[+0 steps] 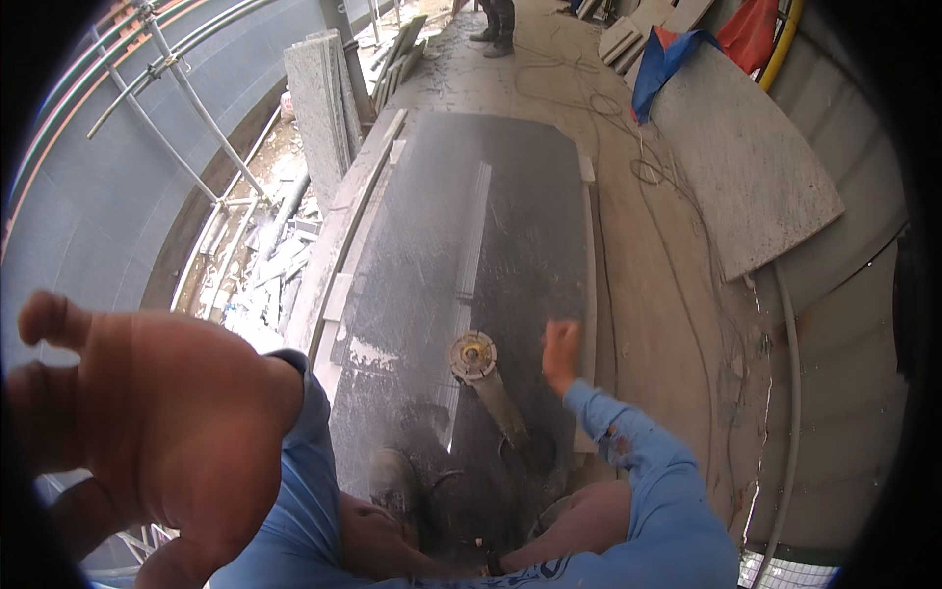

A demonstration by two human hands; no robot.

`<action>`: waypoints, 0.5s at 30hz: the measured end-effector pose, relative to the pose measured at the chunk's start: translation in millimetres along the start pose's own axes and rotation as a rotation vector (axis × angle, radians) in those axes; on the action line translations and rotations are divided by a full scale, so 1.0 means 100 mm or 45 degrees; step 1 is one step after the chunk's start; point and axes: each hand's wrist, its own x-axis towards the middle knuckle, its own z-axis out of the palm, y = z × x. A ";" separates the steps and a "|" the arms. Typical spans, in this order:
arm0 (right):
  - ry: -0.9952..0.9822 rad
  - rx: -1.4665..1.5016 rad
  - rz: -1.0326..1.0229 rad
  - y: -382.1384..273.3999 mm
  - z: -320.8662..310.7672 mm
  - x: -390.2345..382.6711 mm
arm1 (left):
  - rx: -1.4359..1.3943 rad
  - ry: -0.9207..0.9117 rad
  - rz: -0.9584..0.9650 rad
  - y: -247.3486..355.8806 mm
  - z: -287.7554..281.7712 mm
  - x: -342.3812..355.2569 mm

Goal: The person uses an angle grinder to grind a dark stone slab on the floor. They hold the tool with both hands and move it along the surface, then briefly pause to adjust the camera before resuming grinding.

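My left hand (172, 432) is raised close to the camera at the lower left, palm showing and fingers spread, partly cut off by the dark rim. My right hand (561, 353) is closed above the right side of a dark grey stone slab (520, 226); whatever it may hold is hidden. To its left an angle grinder (502, 412) lies on the slab, its segmented disc (472, 356) facing up with a yellow centre. A white patch and pale streaks mark the slab's surface. My shoe (388, 476) is near the slab's lower left.
Scaffold poles (177, 79) and rubble (280, 255) line the left, beside upright stone slabs (319, 108). A person's legs (496, 25) stand at the far end. Cables (653, 172) run along the dusty floor. A pale slab (746, 177) with blue cloth (657, 74) leans at the right wall.
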 end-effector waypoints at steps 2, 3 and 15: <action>-0.111 -0.184 0.079 0.51 -0.03 -0.28 | -0.064 -0.062 -0.044 0.08 -0.25 0.08; -0.201 -0.302 -0.007 0.55 0.05 -0.47 | -0.095 -0.171 -0.008 0.08 -0.43 0.14; -1.130 -0.891 0.096 0.33 0.05 -0.90 | -0.078 -0.327 0.008 0.08 -0.32 0.20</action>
